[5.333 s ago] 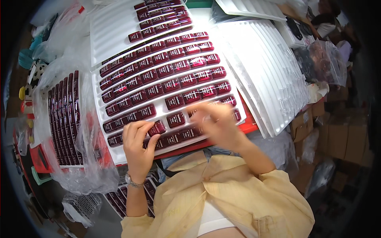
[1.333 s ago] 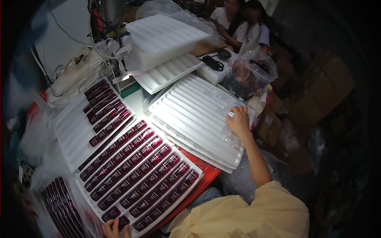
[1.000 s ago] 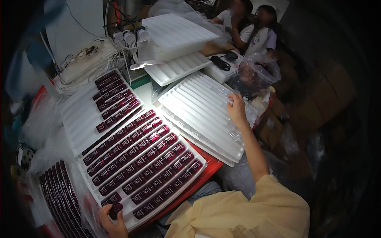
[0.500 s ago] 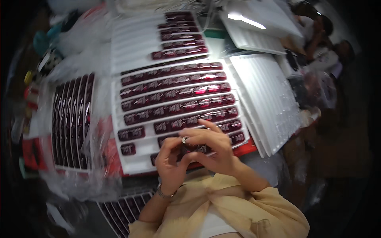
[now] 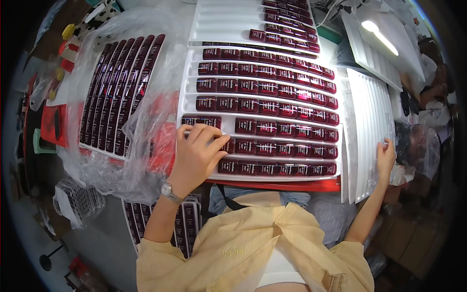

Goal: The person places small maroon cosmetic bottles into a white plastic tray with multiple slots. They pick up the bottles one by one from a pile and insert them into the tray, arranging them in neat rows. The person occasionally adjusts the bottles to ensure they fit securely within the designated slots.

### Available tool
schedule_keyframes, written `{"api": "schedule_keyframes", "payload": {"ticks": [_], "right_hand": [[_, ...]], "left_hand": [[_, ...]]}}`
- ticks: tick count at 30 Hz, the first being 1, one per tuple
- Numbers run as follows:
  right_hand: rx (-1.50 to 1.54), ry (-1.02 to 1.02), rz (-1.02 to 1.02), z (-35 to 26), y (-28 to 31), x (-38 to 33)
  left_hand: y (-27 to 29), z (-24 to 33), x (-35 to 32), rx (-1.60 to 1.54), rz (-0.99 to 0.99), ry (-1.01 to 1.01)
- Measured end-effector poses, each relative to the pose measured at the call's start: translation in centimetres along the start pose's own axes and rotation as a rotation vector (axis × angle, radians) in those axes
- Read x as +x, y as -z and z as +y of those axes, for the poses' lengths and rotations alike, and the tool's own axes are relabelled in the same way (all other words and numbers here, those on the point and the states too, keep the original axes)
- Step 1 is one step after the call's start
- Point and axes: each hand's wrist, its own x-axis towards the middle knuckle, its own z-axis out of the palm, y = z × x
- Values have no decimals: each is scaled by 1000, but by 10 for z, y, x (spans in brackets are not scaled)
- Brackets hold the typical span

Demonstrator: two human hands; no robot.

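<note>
A white ridged tray (image 5: 185, 104) holds rows of small, glossy dark-red rectangular pieces (image 5: 267, 87) with pale print on their faces. My left hand (image 5: 194, 151) is over the left end of the lower rows. Its fingers are curled, with thumb and index drawn close beside a dark-red piece (image 5: 227, 146); whatever lies between them is hidden under the hand. A short gap breaks the row just above. Out to the right, my right hand (image 5: 386, 156) is raised beside the ridged white trays (image 5: 362, 141), fingers parted, with nothing visible in it.
Left of the main tray, clear plastic film (image 5: 146, 131) surrounds a filled tray (image 5: 121, 92). Another part-filled tray (image 5: 219, 22) lies at the back. A lit lamp (image 5: 382, 38) hangs back right. A further loaded tray (image 5: 187, 224) sits low beside my left arm.
My hands were together over the near rows and are now apart: the left at the rows' left end, the right far out by the white trays. The view has shifted too.
</note>
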Motion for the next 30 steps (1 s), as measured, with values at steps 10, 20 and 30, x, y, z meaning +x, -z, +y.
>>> {"api": "schedule_keyframes", "payload": {"ticks": [10,20,30], "right_hand": [[35,107,141,11,10,39],[1247,854,76,-317,13,-117],[900,980,147,-275,37,-93]], "left_hand": [[9,-29,21,-80,141,70],[-40,80,38,-1442,184,346],[-43,82,46,-1452,38,327]]}}
